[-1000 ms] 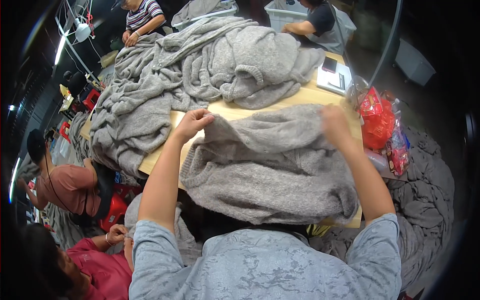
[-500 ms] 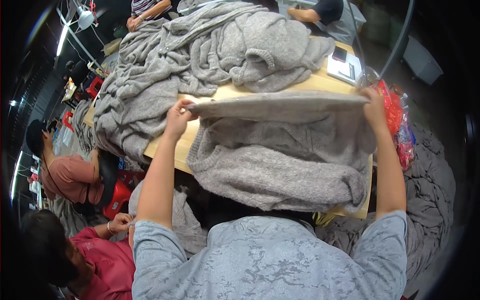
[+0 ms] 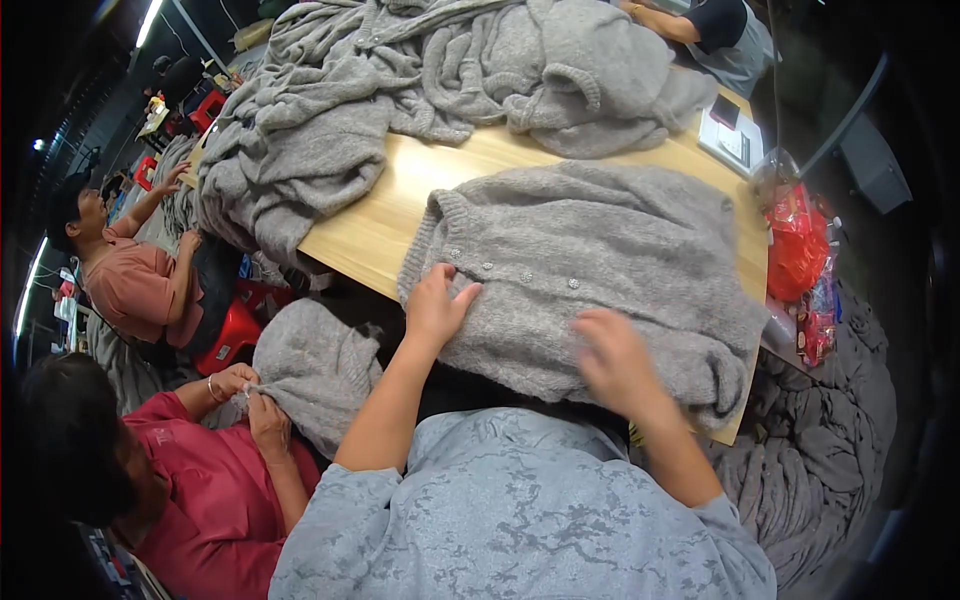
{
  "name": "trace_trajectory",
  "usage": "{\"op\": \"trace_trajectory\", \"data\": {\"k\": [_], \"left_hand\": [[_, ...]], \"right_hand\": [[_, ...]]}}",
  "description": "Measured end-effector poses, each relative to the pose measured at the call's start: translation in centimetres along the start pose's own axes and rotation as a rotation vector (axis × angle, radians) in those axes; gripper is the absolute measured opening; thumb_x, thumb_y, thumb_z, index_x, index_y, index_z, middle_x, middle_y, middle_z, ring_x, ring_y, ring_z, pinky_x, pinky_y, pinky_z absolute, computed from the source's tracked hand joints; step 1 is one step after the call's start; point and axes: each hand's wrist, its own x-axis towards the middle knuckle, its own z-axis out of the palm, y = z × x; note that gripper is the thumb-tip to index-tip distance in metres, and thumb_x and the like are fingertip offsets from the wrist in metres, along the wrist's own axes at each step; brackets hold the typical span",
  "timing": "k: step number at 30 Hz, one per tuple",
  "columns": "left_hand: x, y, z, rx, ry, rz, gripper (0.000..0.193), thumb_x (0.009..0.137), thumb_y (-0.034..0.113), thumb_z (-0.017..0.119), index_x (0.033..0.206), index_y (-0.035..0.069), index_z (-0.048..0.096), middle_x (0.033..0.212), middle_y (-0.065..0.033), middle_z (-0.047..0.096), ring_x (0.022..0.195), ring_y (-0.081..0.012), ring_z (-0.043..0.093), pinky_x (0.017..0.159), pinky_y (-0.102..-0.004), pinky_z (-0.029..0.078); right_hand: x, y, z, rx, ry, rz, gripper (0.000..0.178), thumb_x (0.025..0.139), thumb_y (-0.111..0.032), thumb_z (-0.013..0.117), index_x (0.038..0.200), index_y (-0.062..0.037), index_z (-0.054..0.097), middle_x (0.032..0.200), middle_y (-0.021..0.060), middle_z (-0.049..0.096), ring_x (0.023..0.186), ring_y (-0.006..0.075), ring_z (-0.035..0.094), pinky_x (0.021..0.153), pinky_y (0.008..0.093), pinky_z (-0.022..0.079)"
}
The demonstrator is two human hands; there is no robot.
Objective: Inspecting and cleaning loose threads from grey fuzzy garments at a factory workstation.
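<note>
I'm resting my open left grip (image 3: pixel 435 310) on the spread-out cardigan (image 3: pixel 630 240), right grip (image 3: pixel 614 362) too blurred to tell, far pile (image 3: pixel 400 80) lying rumpled

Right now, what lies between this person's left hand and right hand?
In the head view, part of the grey sweater lies between the left hand and the blurred right hand; its buttons run just beyond.

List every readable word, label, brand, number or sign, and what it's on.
None I can quote.
White box: dark print, too small.
Red bag: pale marks, blurred.
Maroon shirt: small chest mark, not clear.
Red stool: pale label, too small.
Sweater: no text visible.
</note>
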Motion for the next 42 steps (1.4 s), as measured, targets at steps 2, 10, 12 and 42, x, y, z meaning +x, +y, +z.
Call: {"op": "trace_trajectory", "data": {"k": [2, 10, 12, 42], "left_hand": [[0.1, -0.4, -0.8, -0.099, -0.056, -0.068, 0.044, 0.074, 0.027, 0.072, 0.101, -0.003, 0.056, 0.083, -0.0157, 0.063, 0.080, -0.0246, 0.061, 0.072, -0.0348, 0.047], [-4.7, -4.0, -3.0, -0.818, -0.534, -0.257, 0.013, 0.081, 0.002, 0.063, 0.093, 0.003, 0.058, 0.075, 0.0027, 0.059, 0.065, -0.0031, 0.053, 0.057, -0.0188, 0.042], [-5.4, -3.4, -1.9, -0.841, -0.534, -0.277, 0.012, 0.081, 0.003, 0.064, 0.092, 0.003, 0.059, 0.077, 0.0027, 0.060, 0.066, -0.0030, 0.053, 0.057, -0.0186, 0.042], [-3.9, 0.1, -0.6, -0.452, 0.023, 0.093, 0.014, 0.079, -0.004, 0.050, 0.091, -0.001, 0.054, 0.078, -0.0160, 0.058, 0.071, -0.0198, 0.059, 0.063, -0.0290, 0.045]], "right_hand": [[0.8, -0.6, 3.6, -0.033, -0.028, -0.084, 0.033, 0.070, -0.007, 0.061, 0.102, -0.0033, 0.056, 0.112, 0.0140, 0.053, 0.105, 0.0312, 0.050, 0.090, 0.0405, 0.039], [-0.3, 2.2, 1.9, -0.058, -0.221, -0.091, 0.027, 0.071, -0.015, 0.066, 0.094, -0.0045, 0.058, 0.101, 0.0108, 0.057, 0.099, 0.0285, 0.051, 0.087, 0.0387, 0.038], [0.8, 1.3, 0.9, -0.034, -0.301, -0.030, 0.026, 0.073, -0.016, 0.066, 0.094, -0.0035, 0.058, 0.099, 0.0110, 0.057, 0.096, 0.0289, 0.053, 0.085, 0.0385, 0.040], [10.4, -1.2, 8.1, 0.358, 0.027, -0.027, 0.012, 0.079, -0.010, 0.061, 0.088, -0.0028, 0.063, 0.082, 0.0157, 0.062, 0.078, 0.0315, 0.059, 0.066, 0.0358, 0.046]]}}
